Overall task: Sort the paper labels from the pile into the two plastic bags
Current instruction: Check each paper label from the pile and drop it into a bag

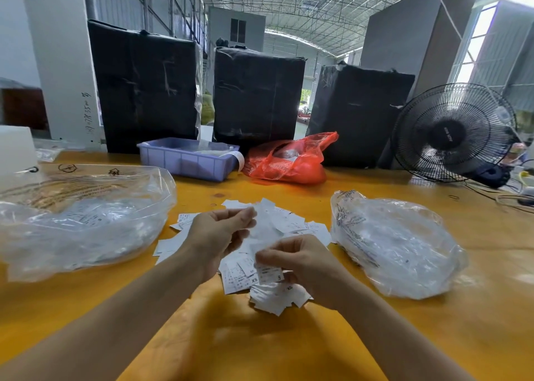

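A pile of white paper labels lies spread on the yellow table between two clear plastic bags. The left bag is large and holds some labels. The right bag also holds labels. My left hand hovers over the pile with fingers curled, pinching a label at its fingertips. My right hand pinches a small label marked "S" just above the near part of the pile, beside a label marked "XS".
A purple plastic bin and a red plastic bag sit behind the pile. Three black wrapped bales stand along the back edge. A black fan stands at the right, with cables beside it.
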`<action>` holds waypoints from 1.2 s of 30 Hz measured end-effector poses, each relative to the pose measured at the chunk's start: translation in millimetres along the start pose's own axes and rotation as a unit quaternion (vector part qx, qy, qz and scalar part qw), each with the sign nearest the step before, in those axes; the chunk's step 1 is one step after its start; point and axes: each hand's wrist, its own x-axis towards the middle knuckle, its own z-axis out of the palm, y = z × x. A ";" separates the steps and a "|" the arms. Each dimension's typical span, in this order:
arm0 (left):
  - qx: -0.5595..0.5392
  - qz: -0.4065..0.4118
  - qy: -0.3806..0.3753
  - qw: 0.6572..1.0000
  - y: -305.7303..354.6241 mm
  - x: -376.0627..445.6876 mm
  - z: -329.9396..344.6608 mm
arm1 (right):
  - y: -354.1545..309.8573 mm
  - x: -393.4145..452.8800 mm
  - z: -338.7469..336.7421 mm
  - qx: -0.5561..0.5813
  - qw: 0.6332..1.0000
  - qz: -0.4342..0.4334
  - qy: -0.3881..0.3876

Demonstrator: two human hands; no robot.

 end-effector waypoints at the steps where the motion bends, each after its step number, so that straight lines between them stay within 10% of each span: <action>1: 0.023 0.012 -0.006 1.000 0.4 -1.4 0.9 | -1.2 -0.1 1.0 -0.003 1.000 -0.005 0.000; 11: 0.309 0.149 -0.087 0.935 -5.5 -2.7 0.9 | -11.1 1.7 -15.4 0.072 0.959 -0.150 0.229; 16: 0.316 0.107 -0.125 0.934 -6.4 -7.2 3.3 | -13.1 0.5 -16.2 0.185 0.956 -0.158 0.161; 36: 0.255 0.014 -0.179 0.950 -3.0 -8.3 2.8 | -5.3 0.0 -1.8 0.015 0.963 -0.178 0.201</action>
